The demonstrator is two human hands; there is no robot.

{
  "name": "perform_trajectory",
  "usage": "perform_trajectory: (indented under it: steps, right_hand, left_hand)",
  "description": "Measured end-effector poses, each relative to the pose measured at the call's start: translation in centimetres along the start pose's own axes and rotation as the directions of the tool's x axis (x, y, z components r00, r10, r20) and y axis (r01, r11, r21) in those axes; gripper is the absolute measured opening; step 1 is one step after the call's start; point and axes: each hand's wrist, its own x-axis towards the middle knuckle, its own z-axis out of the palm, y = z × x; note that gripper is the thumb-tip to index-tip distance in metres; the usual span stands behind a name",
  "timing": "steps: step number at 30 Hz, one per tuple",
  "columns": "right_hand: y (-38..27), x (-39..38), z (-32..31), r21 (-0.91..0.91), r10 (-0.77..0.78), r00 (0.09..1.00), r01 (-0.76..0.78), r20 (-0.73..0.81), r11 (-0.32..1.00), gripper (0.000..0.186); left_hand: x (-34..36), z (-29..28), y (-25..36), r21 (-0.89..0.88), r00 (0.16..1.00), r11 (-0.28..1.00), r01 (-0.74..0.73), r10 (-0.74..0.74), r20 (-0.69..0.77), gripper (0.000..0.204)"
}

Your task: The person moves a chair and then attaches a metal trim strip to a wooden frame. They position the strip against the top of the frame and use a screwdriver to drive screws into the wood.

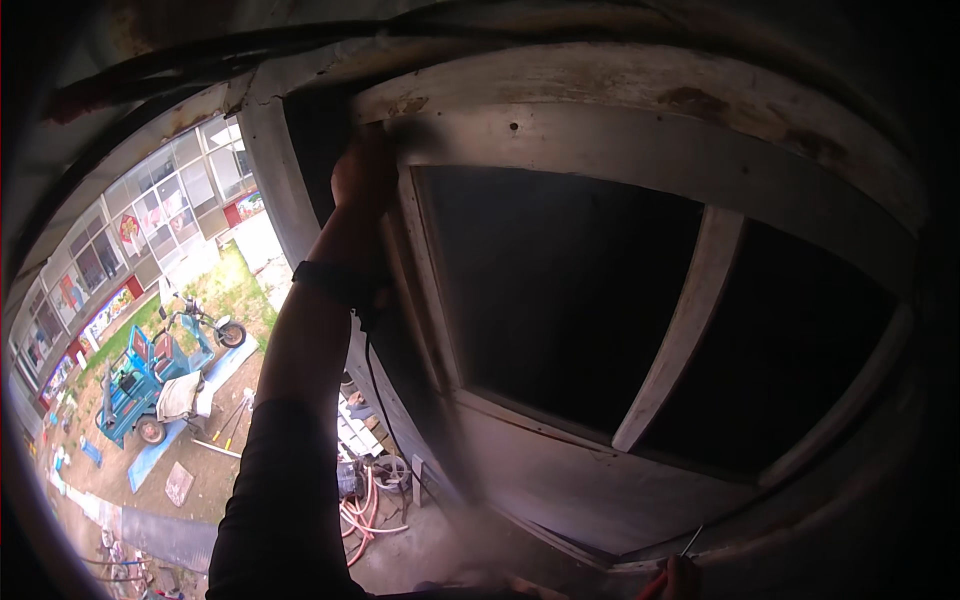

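Note:
My left hand (365,178) is raised to the upper left corner of a pale wooden door (585,140) with dark panes. It touches or lies very close to the door's edge, and its fingers are lost in shadow and blur. A dark band circles the wrist below a dark sleeve. At the lower edge, my right hand (683,578) is closed on a screwdriver (693,541) with a red handle and a thin metal shaft that points up. Most of that hand is cut off by the frame and dim.
A pale door post (285,175) stands left of my raised arm. A cable (378,385) hangs beside it. On the floor lie coiled pinkish hoses (365,515) near a bucket-like container. Outside, a blue cargo tricycle (150,375) stands in the yard before a windowed building (150,215).

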Motion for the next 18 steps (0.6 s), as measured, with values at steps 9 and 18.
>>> perform_trajectory:
  steps: [9,18]
  right_hand:
    - [-0.5,0.7,1.4,0.198,0.278,0.955,-0.295,0.106,0.935,0.021]
    - [-0.7,1.2,2.8,0.156,0.037,0.997,-0.047,0.065,0.987,0.028]
  left_hand:
    - [0.2,0.3,-0.6,0.098,0.993,0.989,-0.108,0.111,-0.029,0.027]
    - [2.2,2.2,-3.2,0.34,0.973,0.913,-0.225,0.228,0.031,0.028]
